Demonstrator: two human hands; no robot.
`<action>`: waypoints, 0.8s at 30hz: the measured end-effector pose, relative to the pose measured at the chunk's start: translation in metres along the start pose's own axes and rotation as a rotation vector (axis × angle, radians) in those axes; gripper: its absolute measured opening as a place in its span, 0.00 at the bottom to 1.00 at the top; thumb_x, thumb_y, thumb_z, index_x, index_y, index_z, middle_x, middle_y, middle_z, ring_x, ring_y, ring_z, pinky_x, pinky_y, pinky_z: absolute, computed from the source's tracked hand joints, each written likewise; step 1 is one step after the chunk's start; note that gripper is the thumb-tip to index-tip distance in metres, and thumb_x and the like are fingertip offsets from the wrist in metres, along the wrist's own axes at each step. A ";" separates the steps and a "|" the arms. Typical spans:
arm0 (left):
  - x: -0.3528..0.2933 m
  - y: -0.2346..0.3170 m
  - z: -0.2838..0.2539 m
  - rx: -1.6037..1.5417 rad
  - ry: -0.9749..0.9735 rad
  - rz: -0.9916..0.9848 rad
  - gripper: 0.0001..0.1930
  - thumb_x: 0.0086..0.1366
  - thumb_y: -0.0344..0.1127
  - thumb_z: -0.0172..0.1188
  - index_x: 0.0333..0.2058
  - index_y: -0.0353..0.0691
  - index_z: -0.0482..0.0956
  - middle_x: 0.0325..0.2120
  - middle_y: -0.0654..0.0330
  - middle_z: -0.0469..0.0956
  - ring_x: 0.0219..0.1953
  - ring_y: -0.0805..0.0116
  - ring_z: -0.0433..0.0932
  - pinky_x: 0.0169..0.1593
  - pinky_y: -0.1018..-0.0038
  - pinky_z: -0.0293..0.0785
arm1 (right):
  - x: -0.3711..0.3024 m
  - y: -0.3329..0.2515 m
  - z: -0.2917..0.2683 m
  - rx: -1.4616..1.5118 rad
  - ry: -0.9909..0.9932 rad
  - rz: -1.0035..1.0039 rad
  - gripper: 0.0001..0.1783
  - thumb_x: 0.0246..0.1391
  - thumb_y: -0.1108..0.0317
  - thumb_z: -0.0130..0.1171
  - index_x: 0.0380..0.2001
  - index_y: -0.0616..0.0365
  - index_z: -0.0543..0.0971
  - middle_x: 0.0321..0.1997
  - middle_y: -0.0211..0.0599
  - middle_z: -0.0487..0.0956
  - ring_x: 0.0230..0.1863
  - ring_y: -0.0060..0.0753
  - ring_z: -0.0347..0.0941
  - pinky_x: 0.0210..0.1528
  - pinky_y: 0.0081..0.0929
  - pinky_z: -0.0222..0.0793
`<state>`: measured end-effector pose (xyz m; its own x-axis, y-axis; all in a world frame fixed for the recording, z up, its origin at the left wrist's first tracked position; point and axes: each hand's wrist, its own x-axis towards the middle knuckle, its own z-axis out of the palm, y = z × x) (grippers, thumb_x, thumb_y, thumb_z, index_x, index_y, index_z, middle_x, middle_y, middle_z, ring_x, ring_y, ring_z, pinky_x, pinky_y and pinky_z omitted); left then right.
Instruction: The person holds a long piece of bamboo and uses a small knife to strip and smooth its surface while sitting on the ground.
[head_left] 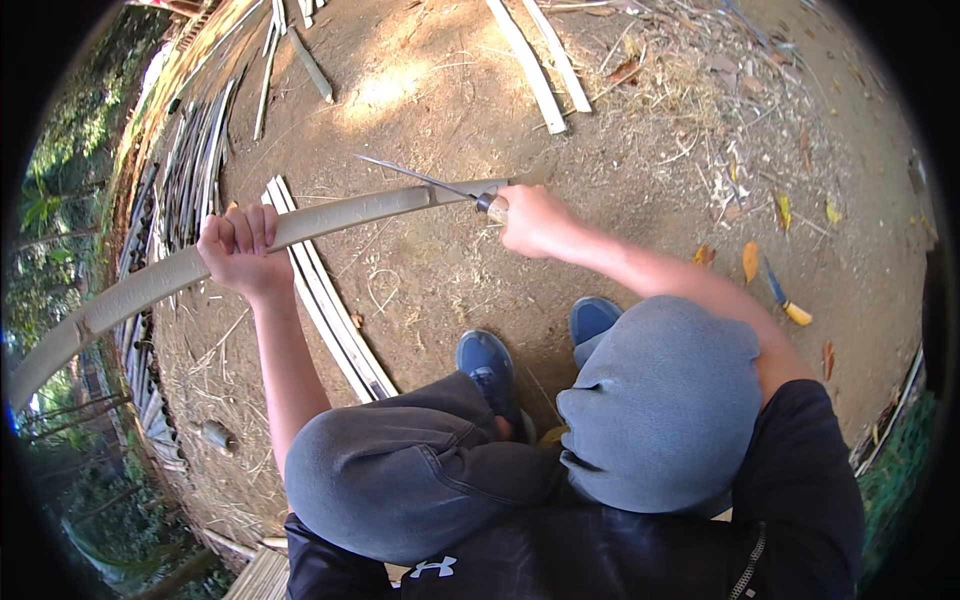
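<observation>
A long grey-brown bamboo pole with ringed joints runs from the left rim to the middle of the view. My left hand is closed round it, fingers wrapped over the top. At the pole's right end, my right hand grips a knife by its light wooden handle with a dark collar. Its thin blade points up and to the left, crossing over the pole close to that end. Whether the blade touches the pole, I cannot tell.
Split bamboo strips lie on the dirt beneath the pole, with more strips farther off. Several thin poles are piled at the left. A yellow-handled knife lies at right near fallen leaves. My shoes stand close below.
</observation>
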<state>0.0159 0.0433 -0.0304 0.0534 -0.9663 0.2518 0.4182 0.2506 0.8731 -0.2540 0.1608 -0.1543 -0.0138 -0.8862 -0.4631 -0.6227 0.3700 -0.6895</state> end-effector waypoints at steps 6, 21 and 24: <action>-0.002 0.000 0.013 0.018 0.065 0.003 0.20 0.64 0.38 0.45 0.15 0.53 0.48 0.10 0.71 0.45 0.13 0.77 0.43 0.20 0.77 0.46 | 0.025 0.024 0.004 0.026 -0.031 0.093 0.12 0.52 0.77 0.54 0.41 0.64 0.76 0.28 0.40 0.79 0.25 0.31 0.77 0.24 0.34 0.71; -0.004 -0.001 0.003 0.025 0.127 -0.001 0.19 0.63 0.38 0.45 0.17 0.52 0.46 0.12 0.71 0.45 0.15 0.77 0.43 0.20 0.77 0.47 | 0.016 0.041 0.011 0.013 -0.015 0.004 0.12 0.53 0.75 0.54 0.42 0.62 0.77 0.30 0.41 0.80 0.24 0.32 0.76 0.23 0.34 0.70; -0.001 0.001 0.002 0.036 0.158 0.004 0.19 0.64 0.38 0.45 0.17 0.52 0.47 0.12 0.70 0.45 0.15 0.77 0.43 0.20 0.78 0.46 | 0.013 0.035 0.011 -0.048 -0.030 0.038 0.13 0.54 0.75 0.54 0.44 0.62 0.77 0.30 0.40 0.80 0.24 0.32 0.76 0.22 0.32 0.71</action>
<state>0.0145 0.0447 -0.0285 0.1981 -0.9618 0.1890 0.3855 0.2537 0.8871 -0.2671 0.1651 -0.1908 -0.0153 -0.8626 -0.5057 -0.6590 0.3890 -0.6437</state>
